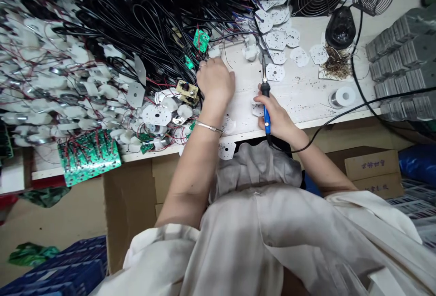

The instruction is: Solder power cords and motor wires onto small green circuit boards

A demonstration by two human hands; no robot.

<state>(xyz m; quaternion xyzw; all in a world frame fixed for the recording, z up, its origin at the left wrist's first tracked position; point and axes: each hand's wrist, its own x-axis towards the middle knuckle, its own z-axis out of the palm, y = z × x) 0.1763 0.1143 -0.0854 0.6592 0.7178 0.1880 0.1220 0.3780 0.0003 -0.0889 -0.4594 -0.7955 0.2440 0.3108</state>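
A pale shirt (238, 237) fills the bottom, while right of centre the right hand (279, 117) wraps its fingers round the soldering iron (267, 113), tip best kept clear of the left hand (217, 80), whose grasp I cannot tell.

The soldering iron's handle (267, 121) looks smooth plastic, its barrel (264, 69) shiny metal, the shirt (235, 232) matt cloth, the near-left circuit panel (93, 170) glossy.

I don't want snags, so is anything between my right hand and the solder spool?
Nothing visible: only specked tabletop lies between your right hand and the solder spool; the black cable passes nearer you.
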